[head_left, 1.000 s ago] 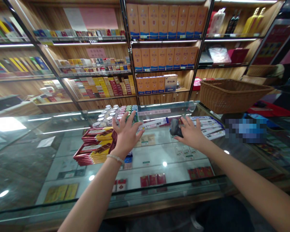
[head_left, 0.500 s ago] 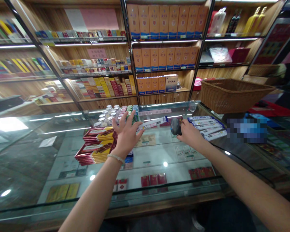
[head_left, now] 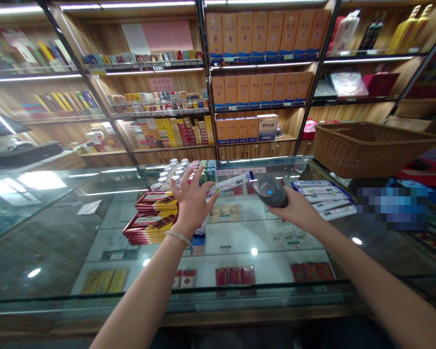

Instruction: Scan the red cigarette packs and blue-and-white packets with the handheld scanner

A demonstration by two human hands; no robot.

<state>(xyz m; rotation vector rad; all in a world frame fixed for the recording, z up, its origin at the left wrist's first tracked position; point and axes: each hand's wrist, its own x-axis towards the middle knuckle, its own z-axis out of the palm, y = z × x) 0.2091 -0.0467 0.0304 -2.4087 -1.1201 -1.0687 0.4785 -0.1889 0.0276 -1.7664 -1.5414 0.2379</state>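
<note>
Between thumb and forefinger, my left hand (head_left: 194, 203) pinches a slim white-and-blue packet (head_left: 234, 182) with a barcode showing, its other fingers spread. My right hand (head_left: 298, 208) is wrapped round a dark handheld barcode scanner (head_left: 271, 190), which has a small blue light on top and points left toward the packet. Just right of that hand, several similar packets (head_left: 321, 198) lie fanned on the glass counter (head_left: 240, 237). Close by my left hand sit stacked red-and-yellow chocolate packs (head_left: 148, 225). Part of a blue-and-white packet shows under my left wrist.
Several white-capped bottles (head_left: 176, 167) and cans (head_left: 208, 169) stand behind the chocolate. A wicker basket (head_left: 370, 148) sits at the counter's far right, near a blurred-out blue item (head_left: 396, 206). Red packs (head_left: 235, 275) lie beneath the glass. Shelves with orange boxes (head_left: 261, 89) line the back wall.
My right hand has raised and turned the scanner, so its top and blue light now show. The left hand keeps its pinch on the packet. The view has shifted slightly left.
</note>
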